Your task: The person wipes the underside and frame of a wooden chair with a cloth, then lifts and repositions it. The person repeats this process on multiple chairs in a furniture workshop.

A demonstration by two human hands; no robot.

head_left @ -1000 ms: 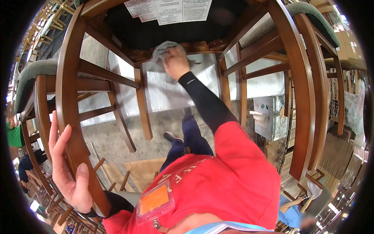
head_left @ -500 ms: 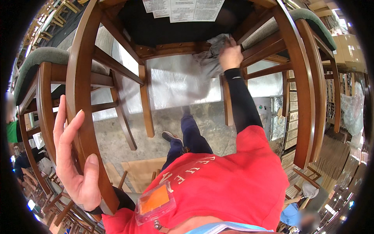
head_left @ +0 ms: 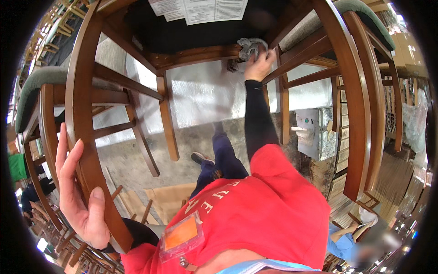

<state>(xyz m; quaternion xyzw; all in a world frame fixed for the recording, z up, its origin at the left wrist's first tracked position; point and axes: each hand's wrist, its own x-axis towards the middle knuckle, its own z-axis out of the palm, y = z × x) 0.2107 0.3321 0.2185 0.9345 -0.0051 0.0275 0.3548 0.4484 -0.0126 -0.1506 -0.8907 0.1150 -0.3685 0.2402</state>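
Head view: right hand [head_left: 258, 67], upper centre of the frame, is clenched on a grey rag [head_left: 250, 45], pressing it against the wooden seat rail [head_left: 196, 54] of an upturned chair, right where the rail meets the right-hand leg [head_left: 352, 91]. Left hand [head_left: 78, 192], lower left, is wrapped loosely around the curved left leg [head_left: 84, 123], thumb on the near face and fingers spread behind it; it's bracing the frame, not gripping hard.

Progress, as a judgement: the rag sits at the right end of the seat rail, so the wipe looks to be at the corner joint. The rail's wood to the left of the rag reads evenly glossy, but I can't tell wiped from unwiped. Legs, side stretchers [head_left: 123, 86] and the lower rungs show no rag contact now; probably those are left.

Surface: stained brown wood, smooth sheen, black underside of the seat [head_left: 182, 34] with white paper labels [head_left: 200, 9] at the top edge. Green upholstered pad [head_left: 32, 89] on a neighbouring chair, left.

Room: concrete floor [head_left: 191, 137], clear plastic sheeting [head_left: 205, 93] behind the chair, cardboard [head_left: 169, 198] on the floor near the person's shoe [head_left: 200, 158]. More chair frames are stacked along the left and right rims. Another person in blue [head_left: 342, 237] is at the lower right.
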